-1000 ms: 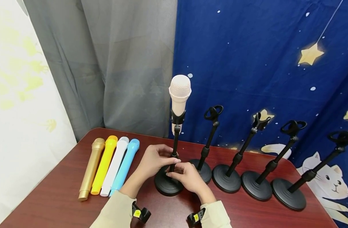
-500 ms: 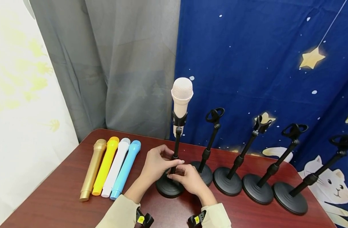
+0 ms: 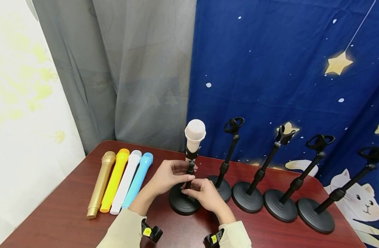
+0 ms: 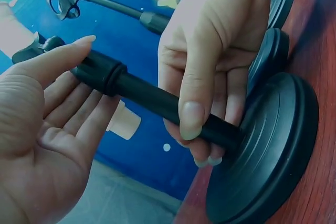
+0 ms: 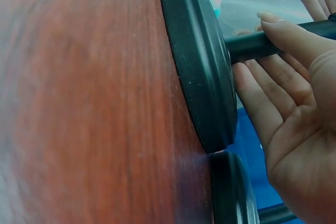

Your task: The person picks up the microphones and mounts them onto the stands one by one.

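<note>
In the head view, a black microphone stand (image 3: 182, 204) stands upright on its round base. Its clip carries a pale pinkish-white microphone (image 3: 195, 132), grille up. My left hand (image 3: 166, 178) holds the stand's upper part, thumb across the collar (image 4: 102, 72) and fingers beneath it. Lower down, my right hand (image 3: 206, 193) grips the pole (image 4: 149, 96) just above the base, thumb on one side and fingers on the other. From the left wrist, the microphone's tail end (image 4: 125, 121) shows behind the pole.
Gold (image 3: 100, 184), yellow (image 3: 115, 181), white (image 3: 126, 182) and blue (image 3: 137, 181) microphones lie side by side at left. Several black stands with bare clips, the nearest one's base (image 3: 223, 187) close by my right hand, line the right side. Curtains (image 3: 152, 75) hang behind the reddish table (image 3: 65, 196).
The microphone and its clip have come down well below their earlier height, and the stand's upper pole shows much shorter. My left hand has dipped slightly; my right stays at the lower pole.
</note>
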The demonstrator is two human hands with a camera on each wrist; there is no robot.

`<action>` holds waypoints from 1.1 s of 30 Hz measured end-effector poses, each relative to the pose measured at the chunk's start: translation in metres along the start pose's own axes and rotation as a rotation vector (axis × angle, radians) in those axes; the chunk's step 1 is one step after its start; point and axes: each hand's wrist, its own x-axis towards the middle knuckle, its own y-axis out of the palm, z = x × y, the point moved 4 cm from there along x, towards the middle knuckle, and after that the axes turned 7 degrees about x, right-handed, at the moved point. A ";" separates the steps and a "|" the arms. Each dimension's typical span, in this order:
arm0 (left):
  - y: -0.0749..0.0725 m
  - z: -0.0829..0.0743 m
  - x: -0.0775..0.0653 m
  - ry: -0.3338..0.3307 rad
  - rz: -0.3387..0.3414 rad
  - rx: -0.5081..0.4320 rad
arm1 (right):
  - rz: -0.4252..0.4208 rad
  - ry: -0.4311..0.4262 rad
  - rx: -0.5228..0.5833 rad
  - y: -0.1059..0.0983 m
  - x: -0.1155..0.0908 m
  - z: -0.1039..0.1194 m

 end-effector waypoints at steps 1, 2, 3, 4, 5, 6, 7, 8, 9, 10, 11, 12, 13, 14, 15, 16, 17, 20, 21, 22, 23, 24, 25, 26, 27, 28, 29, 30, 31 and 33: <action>0.000 0.000 0.000 -0.011 -0.010 0.008 | 0.002 0.001 0.006 0.000 0.000 0.000; 0.001 -0.001 0.000 -0.018 -0.022 0.016 | 0.002 0.003 0.013 0.000 0.000 0.000; 0.003 -0.001 0.000 -0.029 -0.046 0.031 | 0.002 0.006 0.015 0.000 0.000 0.000; 0.005 -0.001 0.000 -0.039 -0.078 0.050 | -0.002 0.010 0.016 0.000 -0.001 -0.001; 0.008 -0.002 0.000 -0.050 -0.124 0.080 | -0.006 0.018 0.011 0.000 -0.001 -0.001; 0.012 -0.001 -0.001 -0.060 -0.180 0.122 | -0.011 0.021 0.012 -0.001 -0.001 -0.001; 0.015 -0.001 -0.002 -0.071 -0.244 0.166 | -0.016 0.025 0.010 -0.001 -0.001 -0.002; 0.018 -0.001 -0.003 -0.081 -0.315 0.211 | -0.022 0.032 0.002 -0.002 -0.001 -0.002; 0.021 -0.001 -0.005 -0.091 -0.387 0.250 | -0.027 0.036 -0.008 -0.002 -0.002 -0.002; 0.025 -0.001 -0.007 -0.096 -0.453 0.281 | -0.031 0.038 -0.020 -0.002 -0.002 -0.002; 0.027 -0.002 -0.009 -0.099 -0.517 0.305 | -0.033 0.041 -0.033 -0.002 -0.002 -0.002; 0.030 -0.002 -0.011 -0.097 -0.572 0.319 | -0.034 0.040 -0.041 -0.002 -0.002 -0.001; 0.032 -0.002 -0.013 -0.090 -0.618 0.325 | -0.032 0.042 -0.050 -0.002 -0.002 -0.001; 0.034 -0.003 -0.014 -0.084 -0.656 0.327 | -0.031 0.041 -0.057 -0.002 -0.002 -0.001; 0.035 -0.003 -0.015 -0.077 -0.685 0.325 | -0.030 0.037 -0.061 -0.002 -0.002 0.000; 0.037 -0.003 -0.016 -0.071 -0.707 0.324 | -0.029 0.036 -0.066 -0.002 -0.002 0.000; 0.037 -0.003 -0.017 -0.064 -0.725 0.326 | -0.028 0.033 -0.067 -0.003 -0.002 0.000; 0.038 -0.003 -0.018 -0.051 -0.761 0.358 | -0.030 0.029 -0.069 -0.003 -0.001 0.000; 0.037 -0.003 -0.018 -0.048 -0.768 0.371 | -0.030 0.028 -0.067 -0.003 -0.001 0.000; 0.037 -0.004 -0.018 -0.041 -0.776 0.386 | -0.029 0.026 -0.064 -0.002 -0.001 0.000; 0.036 -0.004 -0.018 -0.033 -0.783 0.400 | -0.028 0.025 -0.059 -0.002 -0.001 0.000; 0.035 -0.004 -0.018 -0.027 -0.787 0.413 | -0.028 0.024 -0.055 -0.002 -0.001 0.000; 0.034 -0.004 -0.018 -0.021 -0.787 0.422 | -0.027 0.023 -0.053 -0.002 -0.001 0.001; 0.034 -0.005 -0.018 -0.014 -0.784 0.426 | -0.025 0.025 -0.047 -0.002 -0.001 0.001; 0.033 -0.005 -0.018 -0.005 -0.778 0.429 | -0.023 0.027 -0.043 -0.002 -0.001 0.000; 0.032 -0.005 -0.018 0.004 -0.771 0.432 | -0.022 0.029 -0.041 -0.002 -0.001 0.000; 0.031 -0.005 -0.017 0.008 -0.759 0.433 | -0.019 0.030 -0.035 -0.002 0.000 0.000; 0.030 -0.005 -0.017 0.008 -0.744 0.431 | -0.016 0.029 -0.030 -0.001 0.000 -0.001; 0.028 -0.005 -0.017 0.008 -0.724 0.428 | -0.013 0.028 -0.024 -0.001 0.000 -0.001; 0.025 -0.003 -0.015 0.002 -0.671 0.414 | -0.006 0.021 -0.015 -0.001 0.000 -0.001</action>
